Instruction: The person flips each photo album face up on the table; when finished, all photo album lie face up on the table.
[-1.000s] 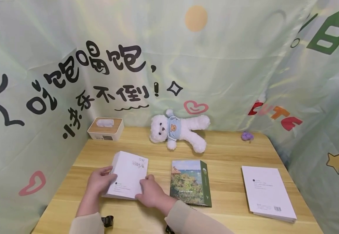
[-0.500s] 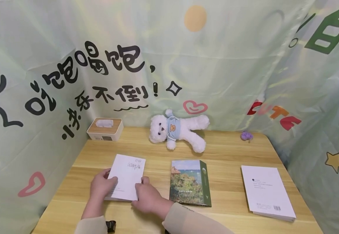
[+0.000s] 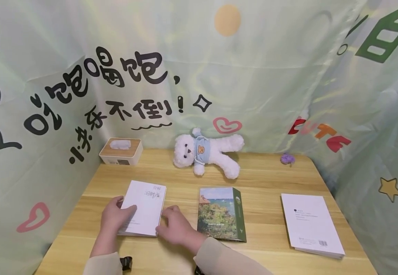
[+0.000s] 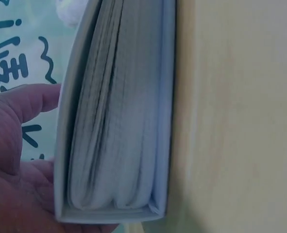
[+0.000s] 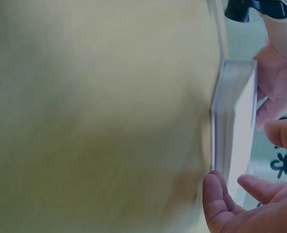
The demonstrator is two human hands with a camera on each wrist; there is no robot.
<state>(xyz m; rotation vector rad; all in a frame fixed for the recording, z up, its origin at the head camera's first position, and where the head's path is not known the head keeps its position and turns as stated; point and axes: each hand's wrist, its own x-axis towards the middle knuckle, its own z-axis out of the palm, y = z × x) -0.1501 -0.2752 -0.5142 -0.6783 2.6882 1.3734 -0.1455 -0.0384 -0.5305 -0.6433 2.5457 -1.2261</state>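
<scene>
A white photo album (image 3: 144, 210) with handwritten characters on its cover lies on the left part of the table. My left hand (image 3: 115, 217) grips its spine side, thumb across the cover. From the left wrist view, the album's bottom end (image 4: 114, 145) shows a thick stack of pages between the covers, with the left hand (image 4: 22, 160) around the spine. At the opposite edge is my right hand (image 3: 178, 227), its fingertips right at the page side. In the right wrist view the right hand's thumb and fingers (image 5: 218, 199) are spread apart.
A photo album with a painted landscape cover (image 3: 219, 214) lies just right of my right hand. Another white album (image 3: 312, 225) is at the far right. Along the back are a tissue box (image 3: 121, 151), a white plush bear (image 3: 207, 152) and a small purple object (image 3: 287, 159).
The white album has settled flatter, shifting slightly left, and its spine has turned out of sight. My right hand's thumb has come off the cover to the page edge; the left hand stays on the album.
</scene>
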